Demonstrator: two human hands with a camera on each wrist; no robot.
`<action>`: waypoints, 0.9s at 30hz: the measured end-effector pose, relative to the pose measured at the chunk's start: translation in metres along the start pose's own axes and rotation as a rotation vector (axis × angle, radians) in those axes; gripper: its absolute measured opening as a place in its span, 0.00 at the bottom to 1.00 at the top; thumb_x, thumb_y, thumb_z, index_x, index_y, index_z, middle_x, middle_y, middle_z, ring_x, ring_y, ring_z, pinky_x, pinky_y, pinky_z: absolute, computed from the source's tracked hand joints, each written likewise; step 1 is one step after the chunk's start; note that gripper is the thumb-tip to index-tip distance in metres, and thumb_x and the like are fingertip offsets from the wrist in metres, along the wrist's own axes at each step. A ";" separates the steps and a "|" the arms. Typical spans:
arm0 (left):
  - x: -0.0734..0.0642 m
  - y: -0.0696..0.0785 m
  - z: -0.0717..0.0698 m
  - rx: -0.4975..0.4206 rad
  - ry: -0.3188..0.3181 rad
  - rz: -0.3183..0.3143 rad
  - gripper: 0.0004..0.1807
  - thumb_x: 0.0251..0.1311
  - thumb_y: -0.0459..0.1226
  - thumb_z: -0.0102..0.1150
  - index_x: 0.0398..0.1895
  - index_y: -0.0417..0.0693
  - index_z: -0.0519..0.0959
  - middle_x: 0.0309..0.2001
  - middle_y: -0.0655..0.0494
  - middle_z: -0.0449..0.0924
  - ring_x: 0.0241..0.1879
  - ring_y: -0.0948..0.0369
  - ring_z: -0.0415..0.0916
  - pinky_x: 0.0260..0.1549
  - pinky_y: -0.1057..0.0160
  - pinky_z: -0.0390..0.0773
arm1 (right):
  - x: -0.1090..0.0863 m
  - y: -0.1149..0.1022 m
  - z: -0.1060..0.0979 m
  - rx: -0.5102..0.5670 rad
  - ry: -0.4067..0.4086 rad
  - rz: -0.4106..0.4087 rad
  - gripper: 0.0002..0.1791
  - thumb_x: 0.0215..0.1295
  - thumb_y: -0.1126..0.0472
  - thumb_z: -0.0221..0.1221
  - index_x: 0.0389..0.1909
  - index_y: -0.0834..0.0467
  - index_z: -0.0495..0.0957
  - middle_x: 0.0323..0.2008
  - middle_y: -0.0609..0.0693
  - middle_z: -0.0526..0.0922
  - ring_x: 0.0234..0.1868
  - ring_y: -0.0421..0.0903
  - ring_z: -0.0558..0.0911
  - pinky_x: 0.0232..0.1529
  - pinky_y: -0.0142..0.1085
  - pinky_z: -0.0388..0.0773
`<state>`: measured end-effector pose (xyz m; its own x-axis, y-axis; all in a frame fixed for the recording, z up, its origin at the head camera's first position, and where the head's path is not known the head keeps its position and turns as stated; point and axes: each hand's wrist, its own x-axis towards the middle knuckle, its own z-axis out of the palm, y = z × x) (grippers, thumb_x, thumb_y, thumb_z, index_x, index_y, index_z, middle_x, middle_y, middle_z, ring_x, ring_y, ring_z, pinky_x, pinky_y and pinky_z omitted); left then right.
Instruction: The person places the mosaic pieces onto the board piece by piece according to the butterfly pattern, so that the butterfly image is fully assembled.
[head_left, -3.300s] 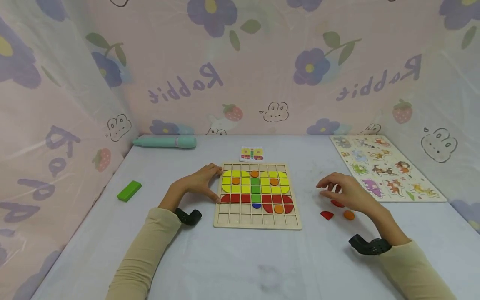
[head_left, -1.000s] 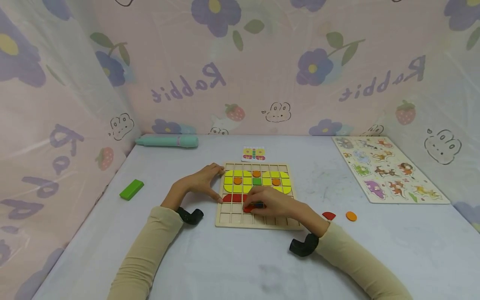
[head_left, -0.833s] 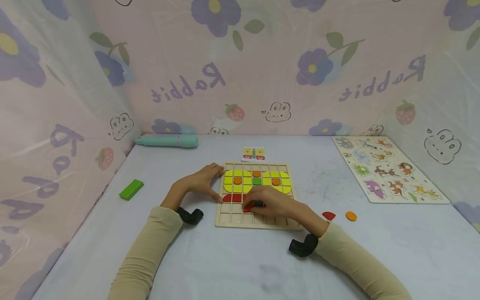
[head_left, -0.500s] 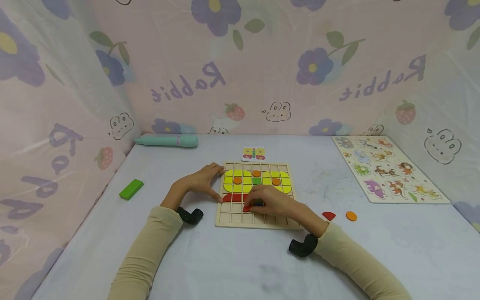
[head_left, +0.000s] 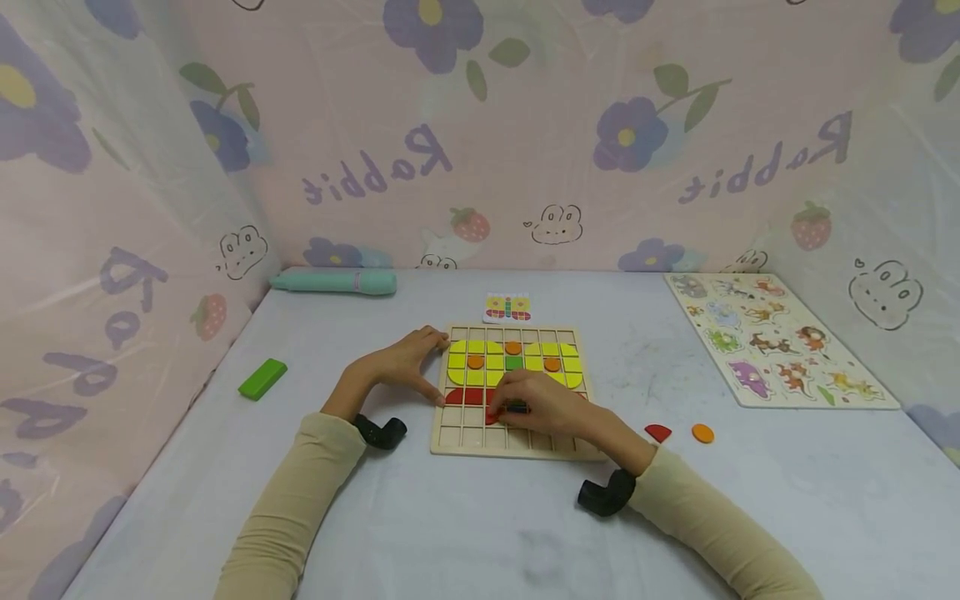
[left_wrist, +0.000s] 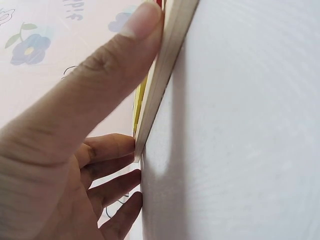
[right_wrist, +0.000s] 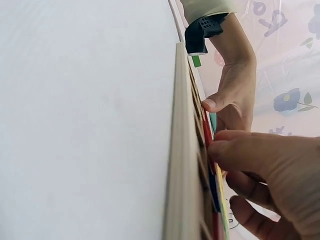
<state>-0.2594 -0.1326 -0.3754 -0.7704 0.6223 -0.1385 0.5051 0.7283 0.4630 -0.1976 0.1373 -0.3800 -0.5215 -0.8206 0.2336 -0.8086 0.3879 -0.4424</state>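
A wooden grid board (head_left: 480, 443) lies mid-table, with yellow, red, green and orange pieces set in its cells. My left hand (head_left: 405, 367) rests along its left edge, thumb near the middle of that side and fingertips by the far corner; the left wrist view shows the thumb (left_wrist: 142, 22) against the wooden side. Over the lower middle of the board, my right hand (head_left: 543, 404) pinches a small red puzzle piece (head_left: 491, 418) between thumb and fingers, at a cell just below the red row (head_left: 465, 396). That hand covers much of the green column and the right red row.
Right of the board lie a red quarter-round piece (head_left: 657, 432) and an orange disc (head_left: 702, 432). A pattern card (head_left: 507, 308) sits behind it. A green block (head_left: 262, 379) is at left, a teal case (head_left: 333, 282) far left, an animal puzzle board (head_left: 780, 350) far right.
My right hand has come left from the loose pieces to the board with one red piece, and over the last second has stayed there with small finger shifts. The left hand keeps its place.
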 end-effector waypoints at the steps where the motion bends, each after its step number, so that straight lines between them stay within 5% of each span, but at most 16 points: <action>1: 0.000 0.000 0.000 0.001 0.002 0.004 0.50 0.36 0.55 0.74 0.62 0.43 0.62 0.64 0.51 0.58 0.66 0.53 0.53 0.66 0.51 0.54 | -0.001 0.000 -0.002 0.004 0.003 0.015 0.07 0.58 0.62 0.64 0.38 0.53 0.82 0.37 0.42 0.79 0.41 0.38 0.75 0.44 0.29 0.76; 9: -0.002 0.003 -0.003 0.006 0.004 0.012 0.52 0.36 0.55 0.74 0.64 0.42 0.61 0.64 0.50 0.59 0.65 0.52 0.53 0.66 0.51 0.55 | -0.027 0.005 -0.026 0.019 0.074 0.116 0.12 0.56 0.62 0.65 0.42 0.55 0.80 0.39 0.43 0.81 0.43 0.40 0.76 0.46 0.36 0.76; 16: -0.003 0.003 -0.001 -0.015 0.000 0.002 0.53 0.36 0.54 0.75 0.65 0.41 0.60 0.63 0.49 0.59 0.65 0.53 0.54 0.66 0.51 0.55 | -0.068 0.015 -0.048 0.049 0.188 0.106 0.13 0.54 0.64 0.66 0.41 0.56 0.78 0.37 0.48 0.81 0.35 0.43 0.76 0.33 0.33 0.76; 27: -0.001 0.001 0.001 0.002 0.001 0.001 0.53 0.36 0.56 0.74 0.65 0.42 0.60 0.64 0.50 0.59 0.65 0.53 0.53 0.66 0.51 0.55 | -0.137 0.027 -0.073 -0.025 0.259 0.213 0.16 0.49 0.66 0.69 0.41 0.57 0.79 0.36 0.48 0.82 0.33 0.38 0.76 0.33 0.29 0.76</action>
<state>-0.2577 -0.1329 -0.3756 -0.7706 0.6224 -0.1371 0.5065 0.7286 0.4610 -0.1678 0.2906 -0.3603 -0.7288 -0.5874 0.3517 -0.6787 0.5524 -0.4840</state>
